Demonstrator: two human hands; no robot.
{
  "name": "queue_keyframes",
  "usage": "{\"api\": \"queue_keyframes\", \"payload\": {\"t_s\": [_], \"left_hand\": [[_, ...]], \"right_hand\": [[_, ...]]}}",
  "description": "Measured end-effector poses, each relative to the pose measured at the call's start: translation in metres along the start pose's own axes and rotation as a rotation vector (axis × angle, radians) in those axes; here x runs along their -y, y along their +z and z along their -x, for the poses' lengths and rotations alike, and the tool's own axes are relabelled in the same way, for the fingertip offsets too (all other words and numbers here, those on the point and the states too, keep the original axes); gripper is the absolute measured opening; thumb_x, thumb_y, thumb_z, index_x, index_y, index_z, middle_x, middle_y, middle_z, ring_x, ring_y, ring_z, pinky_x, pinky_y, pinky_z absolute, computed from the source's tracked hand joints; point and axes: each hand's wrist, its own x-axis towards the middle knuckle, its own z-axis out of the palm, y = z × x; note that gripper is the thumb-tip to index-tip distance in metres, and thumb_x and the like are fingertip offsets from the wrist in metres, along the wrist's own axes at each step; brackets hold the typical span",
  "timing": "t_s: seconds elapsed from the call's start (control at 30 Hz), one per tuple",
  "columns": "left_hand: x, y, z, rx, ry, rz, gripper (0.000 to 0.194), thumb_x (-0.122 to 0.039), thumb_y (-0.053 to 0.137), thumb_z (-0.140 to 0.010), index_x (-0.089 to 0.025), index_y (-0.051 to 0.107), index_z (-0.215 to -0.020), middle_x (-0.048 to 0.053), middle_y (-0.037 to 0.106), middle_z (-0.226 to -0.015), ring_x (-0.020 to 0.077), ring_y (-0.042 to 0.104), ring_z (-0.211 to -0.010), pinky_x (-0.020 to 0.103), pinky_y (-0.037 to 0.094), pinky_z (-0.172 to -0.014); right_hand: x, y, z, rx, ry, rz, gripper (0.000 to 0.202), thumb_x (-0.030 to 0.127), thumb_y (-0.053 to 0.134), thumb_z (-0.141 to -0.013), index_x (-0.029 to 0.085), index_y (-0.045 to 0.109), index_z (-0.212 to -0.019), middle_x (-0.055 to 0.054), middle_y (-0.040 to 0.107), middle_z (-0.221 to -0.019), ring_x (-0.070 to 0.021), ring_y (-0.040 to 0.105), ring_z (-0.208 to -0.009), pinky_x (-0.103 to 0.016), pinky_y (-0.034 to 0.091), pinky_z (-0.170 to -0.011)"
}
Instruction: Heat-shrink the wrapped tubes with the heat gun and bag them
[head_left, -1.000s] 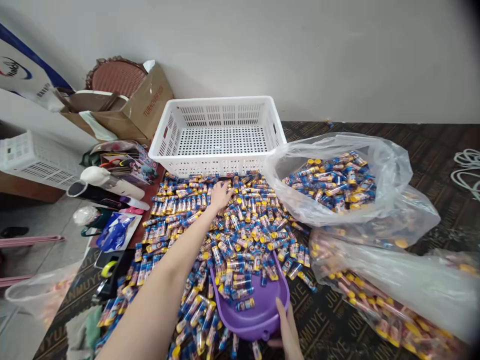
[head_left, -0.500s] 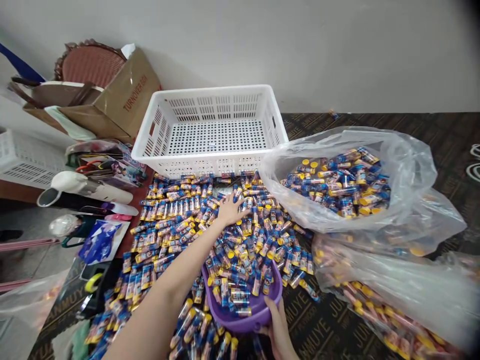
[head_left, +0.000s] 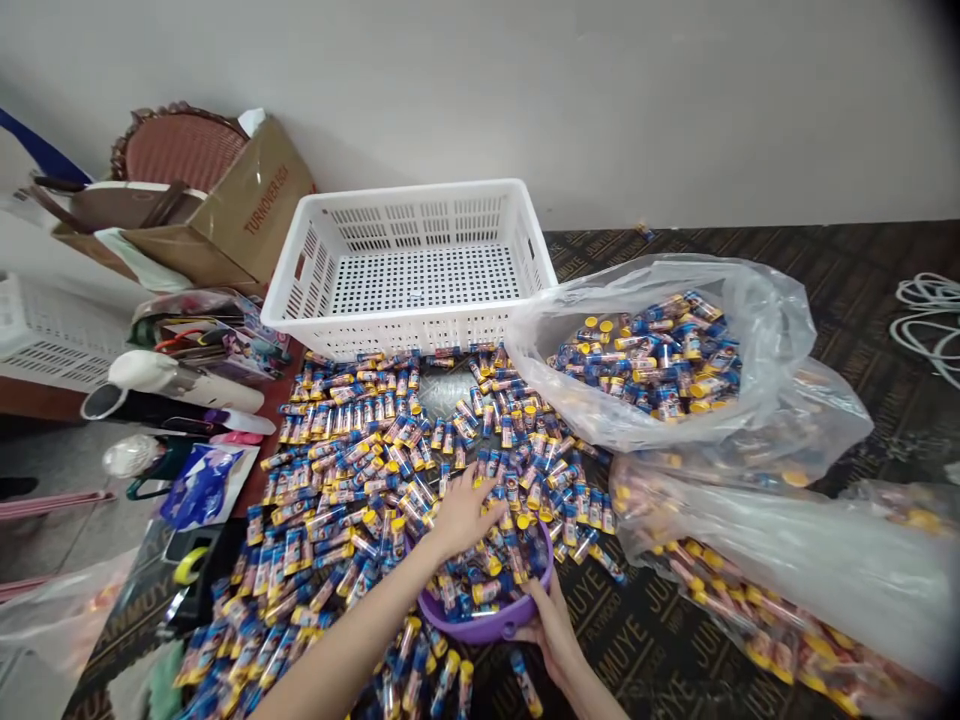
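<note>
A purple basket (head_left: pixel 487 629), partly filled with small blue and yellow capped tubes, sits at the lower middle. Its front right rim is gripped by my right hand (head_left: pixel 550 625). My left hand (head_left: pixel 466 512) lies over the tubes at the back of the basket, fingers spread and touching them. Whether any tube is under its palm is hidden. A wide heap of the same tubes (head_left: pixel 360 410) covers the surface to the left, behind and in front of the basket.
Behind the heap is a white slatted crate (head_left: pixel 420 325). Clear plastic bags (head_left: pixel 772 300) of tubes lie at the right. Bottles (head_left: pixel 180 410), a tape dispenser (head_left: pixel 199 575) and a cardboard box (head_left: pixel 247 220) line the left. White cord (head_left: pixel 930 320) lies far right.
My left hand has come back toward me from the heap to the basket, and a bare patch shows near the crate. My right hand still grips the basket. The view has shifted slightly.
</note>
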Motion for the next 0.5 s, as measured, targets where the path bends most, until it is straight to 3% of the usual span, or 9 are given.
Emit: {"api": "queue_keyframes", "payload": {"t_s": [0.13,0.2,0.27,0.33,0.4,0.5], "left_hand": [[-0.026,-0.019,0.036,0.169,0.082,0.147,0.058,-0.055,0.035,-0.083,-0.031,0.032,-0.135,0.01,0.02,-0.146,0.0293,0.023,-0.132,0.045,0.027,-0.103],[-0.04,-0.041,0.044,0.208,0.161,0.19,0.05,-0.052,0.038,-0.083,-0.03,0.044,-0.128,0.008,0.026,-0.144,0.0279,0.024,-0.132,0.043,0.028,-0.103],[-0.047,-0.072,0.04,0.117,0.214,0.227,0.041,-0.049,0.04,-0.084,-0.028,0.058,-0.114,0.007,0.04,-0.137,0.0262,0.033,-0.128,0.042,0.03,-0.102],[-0.044,-0.107,0.018,-0.117,0.209,0.282,0.038,-0.048,0.042,-0.083,-0.025,0.064,-0.103,0.006,0.053,-0.125,0.0243,0.044,-0.119,0.041,0.032,-0.1],[-0.032,-0.137,-0.018,-0.374,0.145,0.354,0.037,-0.047,0.047,-0.079,-0.02,0.066,-0.097,0.008,0.061,-0.113,0.0235,0.052,-0.109,0.038,0.036,-0.097],[-0.018,-0.157,-0.087,-0.443,-0.018,0.475,0.038,-0.046,0.054,-0.073,-0.015,0.065,-0.091,0.01,0.067,-0.094,0.024,0.059,-0.092,0.036,0.042,-0.087]], "right_hand": [[-0.001,-0.012,0.0,0.1,0.016,-0.07,0.059,0.034,0.066,-0.061,0.03,0.042,-0.115,0.005,0.058,-0.069,-0.0151,0.061,-0.065,-0.033,0.054,-0.053],[-0.004,-0.019,-0.002,0.151,0.021,-0.1,0.044,0.031,0.064,-0.062,0.025,0.046,-0.101,0.009,0.052,-0.058,-0.0113,0.056,-0.052,-0.032,0.053,-0.05],[-0.003,-0.026,-0.004,0.182,0.015,-0.113,0.032,0.028,0.06,-0.062,0.023,0.046,-0.091,0.01,0.049,-0.052,-0.0108,0.053,-0.045,-0.031,0.051,-0.047],[0.003,-0.033,-0.004,0.19,-0.017,-0.118,0.028,0.026,0.057,-0.061,0.022,0.045,-0.085,0.009,0.05,-0.052,-0.0119,0.053,-0.044,-0.03,0.05,-0.045],[0.019,-0.041,0.001,0.191,-0.053,-0.125,0.027,0.025,0.056,-0.06,0.022,0.045,-0.085,0.008,0.052,-0.053,-0.0129,0.054,-0.043,-0.029,0.049,-0.044],[0.06,-0.057,0.015,0.215,-0.076,-0.113,0.028,0.025,0.053,-0.063,0.022,0.046,-0.089,0.007,0.055,-0.054,-0.015,0.056,-0.044,-0.03,0.049,-0.043]]}}
